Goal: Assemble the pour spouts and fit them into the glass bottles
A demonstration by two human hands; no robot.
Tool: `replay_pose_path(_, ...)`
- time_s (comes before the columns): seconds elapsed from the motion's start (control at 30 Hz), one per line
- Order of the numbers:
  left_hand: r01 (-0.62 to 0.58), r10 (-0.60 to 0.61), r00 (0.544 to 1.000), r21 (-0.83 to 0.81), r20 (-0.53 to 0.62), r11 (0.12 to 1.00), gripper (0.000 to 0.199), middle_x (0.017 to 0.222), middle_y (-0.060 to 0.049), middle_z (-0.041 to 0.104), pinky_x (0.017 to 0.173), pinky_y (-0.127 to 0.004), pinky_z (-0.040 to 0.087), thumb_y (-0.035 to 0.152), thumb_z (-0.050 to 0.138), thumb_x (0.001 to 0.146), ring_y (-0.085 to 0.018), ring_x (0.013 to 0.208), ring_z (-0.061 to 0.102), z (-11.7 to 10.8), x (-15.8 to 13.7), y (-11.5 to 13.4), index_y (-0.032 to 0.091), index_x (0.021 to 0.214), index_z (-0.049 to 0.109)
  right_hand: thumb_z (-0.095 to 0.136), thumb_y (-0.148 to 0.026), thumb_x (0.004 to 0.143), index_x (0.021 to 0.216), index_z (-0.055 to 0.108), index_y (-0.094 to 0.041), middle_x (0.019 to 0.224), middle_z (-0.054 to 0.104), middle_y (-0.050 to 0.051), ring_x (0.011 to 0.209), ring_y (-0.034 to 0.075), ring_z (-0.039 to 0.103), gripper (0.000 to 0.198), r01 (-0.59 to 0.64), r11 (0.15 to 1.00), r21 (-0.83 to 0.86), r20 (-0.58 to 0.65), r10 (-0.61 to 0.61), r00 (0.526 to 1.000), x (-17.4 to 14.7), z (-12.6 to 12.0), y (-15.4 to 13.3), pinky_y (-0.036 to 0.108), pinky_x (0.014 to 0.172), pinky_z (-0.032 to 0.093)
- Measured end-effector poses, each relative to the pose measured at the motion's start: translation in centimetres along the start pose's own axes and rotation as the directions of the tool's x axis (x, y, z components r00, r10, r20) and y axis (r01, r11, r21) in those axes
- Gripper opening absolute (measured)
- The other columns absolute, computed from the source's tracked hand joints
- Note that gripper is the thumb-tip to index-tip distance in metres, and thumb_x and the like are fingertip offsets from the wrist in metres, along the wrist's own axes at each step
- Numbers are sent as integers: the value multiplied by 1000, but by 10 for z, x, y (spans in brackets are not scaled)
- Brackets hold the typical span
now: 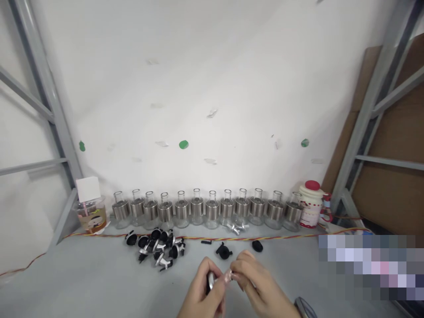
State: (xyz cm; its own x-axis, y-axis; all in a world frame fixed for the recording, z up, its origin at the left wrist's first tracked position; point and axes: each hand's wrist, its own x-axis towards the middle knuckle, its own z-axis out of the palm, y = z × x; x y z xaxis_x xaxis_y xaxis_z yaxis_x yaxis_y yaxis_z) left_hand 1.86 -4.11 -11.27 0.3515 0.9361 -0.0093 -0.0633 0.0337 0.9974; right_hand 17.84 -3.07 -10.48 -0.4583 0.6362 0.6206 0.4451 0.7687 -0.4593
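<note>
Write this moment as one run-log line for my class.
left hand: grips black-and-silver part | right hand: beside left hand, contents unclear | beyond: pile of similar parts, twisted cord, bottle row

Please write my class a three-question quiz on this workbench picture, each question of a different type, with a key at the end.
1. Which hand curls round the black-and-silver part? a) left b) right c) neither
2. Fill in "in front of" or "behind": the twisted red-and-yellow wire runs ____ the metal-sleeved glass bottles.
3. True or false: the plastic cup with the pink straw stands at the right end of the bottle row.

Key
1. a) The left hand.
2. In front of.
3. False: the plastic cup stands at the left end.
</note>
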Motion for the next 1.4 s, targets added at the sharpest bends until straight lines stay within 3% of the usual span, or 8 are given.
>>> replay_pose_path(0.27, -4, 4, 999, 7, -33, 1000, 42, 44, 10, 36, 39, -15, 22, 60, 44, 76, -4, 38, 32, 0, -2, 3, 21, 65, 35, 36, -23, 90, 80, 48, -22, 68, 50, 0, 65, 14, 48, 16, -59, 996, 64, -13, 60, 998, -3, 5, 2, 25, 61, 40)
replay_pose_path(0.63, 100, -133, 978, -202, -158, 974, 53, 27, 14, 27, 26, -14, 9, 64, 62, 56, -3, 23, 21, -5, 9, -1, 22, 53, 29, 37, -25, 90, 100, 54, -24, 65, 54, 0, 64, 14, 53, 19, -51, 997, 63, -100, 57, 993, -9, 13, 2, 26, 66, 44)
replay_pose_path(0.83, 132, -132, 947, -22, -293, 991, 54, 23, 15, 24, 27, -15, 9, 62, 66, 50, -4, 22, 16, -10, 20, -10, 24, 54, 27, 32, -33, 91, 103, 52, -21, 64, 52, -1, 57, 12, 53, 26, -235, 953, 189, -231, 275, 933, -12, 17, 8, 22, 55, 43)
replay_pose_path(0.93, 29, 52, 937, 224, -346, 974, 46, 31, 12, 27, 33, -17, 18, 44, 69, 57, -5, 28, 25, -10, 18, -16, 23, 52, 28, 32, -34, 91, 102, 53, -20, 62, 52, -2, 55, 12, 52, 26, -244, 946, 212, -246, 294, 924, -11, 17, 9, 22, 54, 42)
replay_pose_path(1.0, -80, 261, 916, 499, -305, 863, 36, 41, 8, 36, 41, -19, 27, 30, 68, 60, -9, 39, 38, -11, 16, -19, 21, 51, 34, 32, -34, 91, 101, 52, -19, 60, 51, -2, 52, 12, 51, 26, -257, 937, 238, -263, 317, 911, -11, 17, 11, 21, 53, 42)
replay_pose_path(1.13, -4, 429, 888, 929, -166, 370, 12, 72, -6, 59, 59, -27, 38, 29, 55, 75, -22, 69, 55, -25, 18, -23, 18, 72, 57, 34, -35, 91, 100, 52, -18, 59, 51, -3, 51, 12, 50, 27, -303, 920, 248, -305, 371, 877, -9, 17, 17, 20, 52, 42)
replay_pose_path(1.27, 317, 443, 863, 943, -244, -98, 22, 87, -12, 60, 70, -36, 40, 15, 41, 83, -28, 84, 54, -52, 25, -21, 15, 92, 61, 35, -35, 90, 105, 51, -18, 60, 52, -2, 54, 13, 51, 28, -395, 903, 169, -309, 429, 849, -6, 19, 31, 22, 56, 43)
replay_pose_path(1.4, 382, 453, 862, 880, -228, -283, 37, 92, -13, 60, 72, -37, 40, -1, 37, 78, -27, 85, 54, -73, 25, -14, 14, 101, 61, 40, -33, 87, 96, 57, -19, 71, 58, 2, 68, 17, 55, 24, -457, 888, -52, -292, 424, 857, -5, 20, 56, 28, 65, 44)
